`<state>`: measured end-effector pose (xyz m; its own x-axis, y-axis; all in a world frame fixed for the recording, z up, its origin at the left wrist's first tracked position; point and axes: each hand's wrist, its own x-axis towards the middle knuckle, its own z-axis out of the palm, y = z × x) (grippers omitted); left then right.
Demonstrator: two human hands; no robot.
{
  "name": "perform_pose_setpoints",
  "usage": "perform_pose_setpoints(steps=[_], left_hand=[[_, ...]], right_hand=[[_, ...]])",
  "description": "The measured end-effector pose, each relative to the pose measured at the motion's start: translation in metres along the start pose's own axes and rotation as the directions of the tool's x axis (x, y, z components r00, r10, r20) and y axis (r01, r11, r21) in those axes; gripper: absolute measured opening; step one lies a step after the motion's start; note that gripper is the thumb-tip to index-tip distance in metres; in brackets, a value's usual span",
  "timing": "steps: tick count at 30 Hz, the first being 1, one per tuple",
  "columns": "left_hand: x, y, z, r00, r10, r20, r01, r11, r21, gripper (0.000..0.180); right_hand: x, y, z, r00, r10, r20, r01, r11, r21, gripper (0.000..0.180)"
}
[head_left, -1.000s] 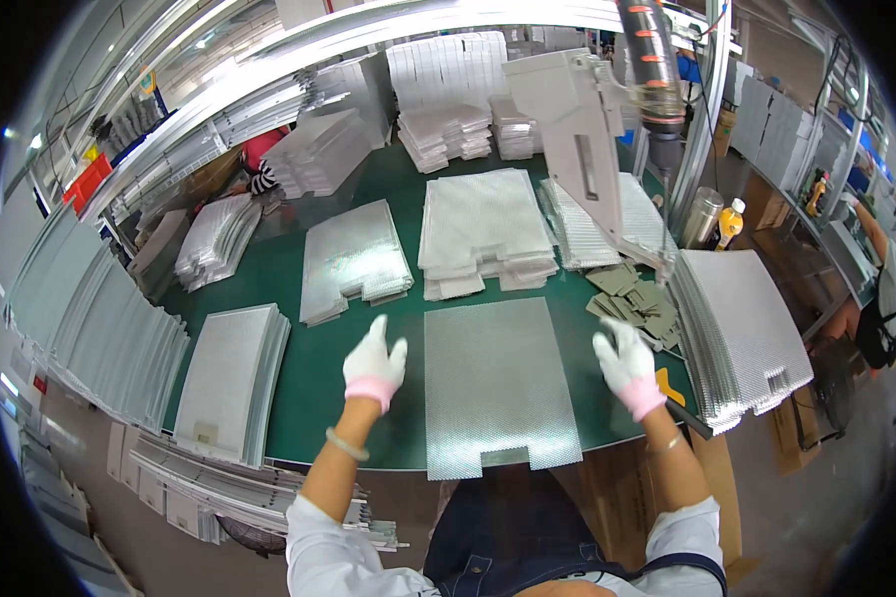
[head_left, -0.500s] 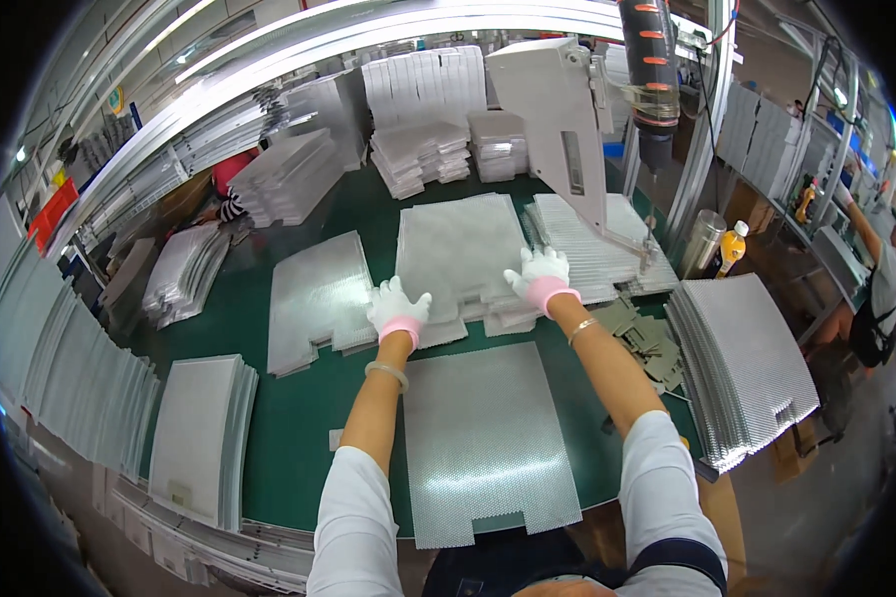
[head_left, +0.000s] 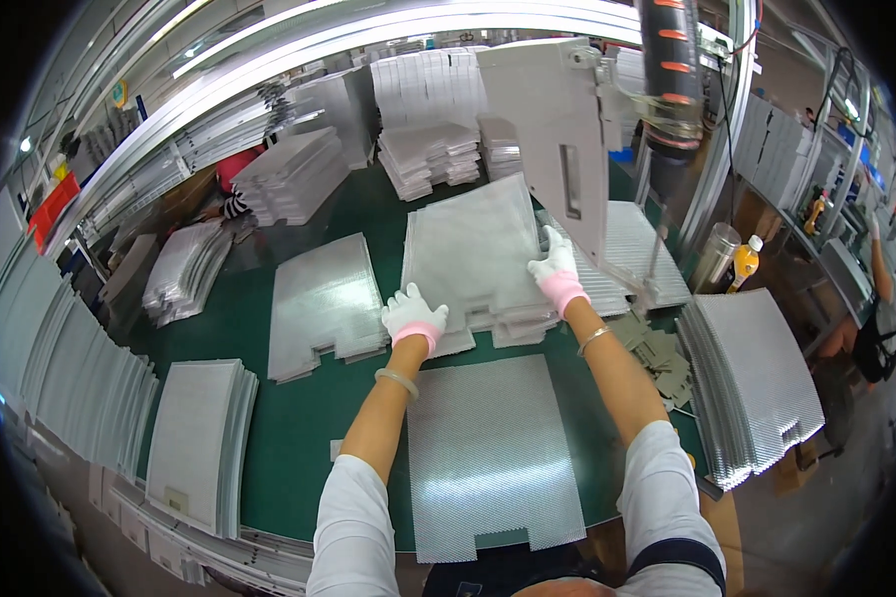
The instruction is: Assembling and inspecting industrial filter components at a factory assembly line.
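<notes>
Both my hands wear white gloves with pink cuffs. My right hand grips the right edge of a pale translucent sheet, whose far right corner is raised above the stack under it. At the near left corner of that sheet lies my left hand, its fingers spread. Closer to me, between my forearms, a flat silvery panel with a fine mesh texture rests on the green table; a notch is cut in its near edge. Another notched pile of sheets lies left of my left hand.
A power screwdriver hangs beside a pale bracket at the upper right. Mesh panels are stacked at right, near small greenish pieces, a metal flask and an orange bottle. More sheets stand at left.
My right hand has moved slightly away from me to the sheet's right edge, and the top sheet has risen and turned a little. My left hand has shifted slightly right.
</notes>
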<state>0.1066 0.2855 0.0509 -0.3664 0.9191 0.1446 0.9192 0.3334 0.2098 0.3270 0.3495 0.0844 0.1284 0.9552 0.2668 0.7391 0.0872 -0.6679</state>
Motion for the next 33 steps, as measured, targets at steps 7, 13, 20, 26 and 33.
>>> perform_pose_setpoints(steps=[7,13,20,26,33], left_hand=[[0.036,-0.030,-0.001,0.975,-0.185,-0.123,0.112,0.888,-0.447,0.073],[0.047,-0.026,0.006,0.997,-0.070,-0.035,0.046,0.887,-0.459,0.069],[0.027,-0.024,0.009,0.965,-0.081,-0.248,-0.017,0.929,-0.369,0.062],[0.036,-0.026,0.014,0.921,-0.012,-0.390,-0.228,0.794,-0.563,0.046],[0.048,-0.036,-0.003,0.998,-0.068,-0.005,-0.015,-0.144,-0.990,0.040]], right_hand=[[-0.049,-0.036,-0.038,0.975,-0.087,0.203,-0.085,0.704,0.705,0.069],[-0.021,0.005,-0.007,0.982,-0.185,0.028,0.140,0.826,0.546,0.065],[0.006,0.035,0.035,0.956,-0.245,-0.158,0.290,0.865,0.410,0.068],[0.017,0.030,0.037,0.994,-0.088,-0.072,0.096,0.988,0.122,0.066],[0.022,0.017,-0.024,0.983,-0.107,0.150,0.040,0.918,0.394,0.072]])
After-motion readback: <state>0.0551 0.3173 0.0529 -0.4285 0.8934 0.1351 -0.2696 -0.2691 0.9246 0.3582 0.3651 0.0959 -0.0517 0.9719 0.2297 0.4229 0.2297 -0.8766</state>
